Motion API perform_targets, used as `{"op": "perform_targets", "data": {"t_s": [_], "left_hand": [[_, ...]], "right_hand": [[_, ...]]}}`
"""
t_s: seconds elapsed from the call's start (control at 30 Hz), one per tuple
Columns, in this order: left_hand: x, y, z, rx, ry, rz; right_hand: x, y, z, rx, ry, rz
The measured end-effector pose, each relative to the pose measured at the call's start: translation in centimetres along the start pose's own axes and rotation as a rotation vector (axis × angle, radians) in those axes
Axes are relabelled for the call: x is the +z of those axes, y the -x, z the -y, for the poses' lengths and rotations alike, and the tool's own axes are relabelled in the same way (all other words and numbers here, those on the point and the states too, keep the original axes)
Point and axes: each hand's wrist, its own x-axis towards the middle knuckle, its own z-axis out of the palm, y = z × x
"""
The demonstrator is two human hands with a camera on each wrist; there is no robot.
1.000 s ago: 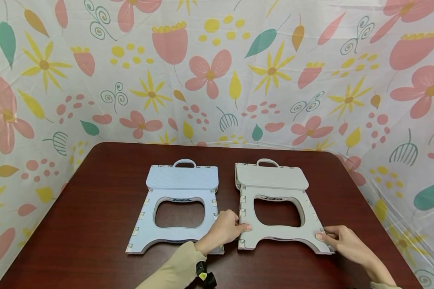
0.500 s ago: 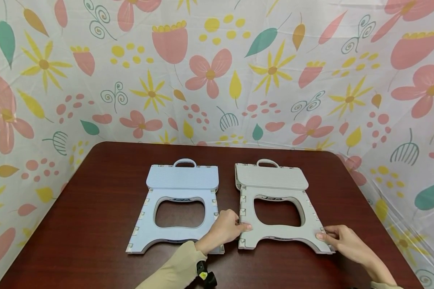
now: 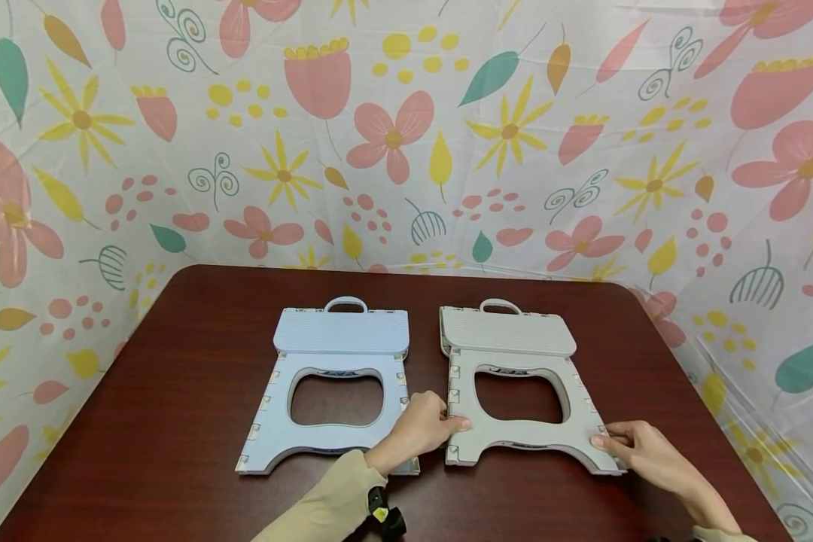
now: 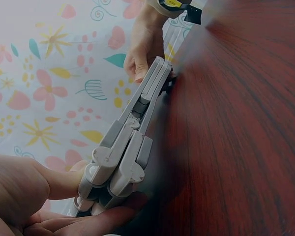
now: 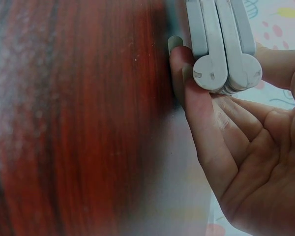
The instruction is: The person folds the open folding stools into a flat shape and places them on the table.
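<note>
Two folded step stools lie flat side by side, handles toward the far edge. The right one, a grey-white folding stool, is gripped at both near sides. My left hand pinches its left leg edge, thumb on top and fingers underneath. On its opposite edge my right hand holds the other leg the same way. The left wrist view shows the folded legs of the stool edge-on between thumb and fingers. In the right wrist view, fingers reach under the leg's rounded end. A bluish-white folding stool lies to the left.
The dark red-brown wooden table carries both stools. Behind it hangs a white curtain printed with flowers and leaves. My left forearm crosses in front of the bluish stool's lower right corner, and a black wrist device sits below the sleeve.
</note>
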Motion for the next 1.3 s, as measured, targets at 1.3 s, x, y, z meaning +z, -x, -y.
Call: {"op": "perform_targets", "data": {"t_s": [1.3], "left_hand": [[-0.1, 0.0, -0.2, 0.019, 0.018, -0.046]], "right_hand": [[-1.4, -0.3, 0.9, 0.103, -0.058, 0.129]]}}
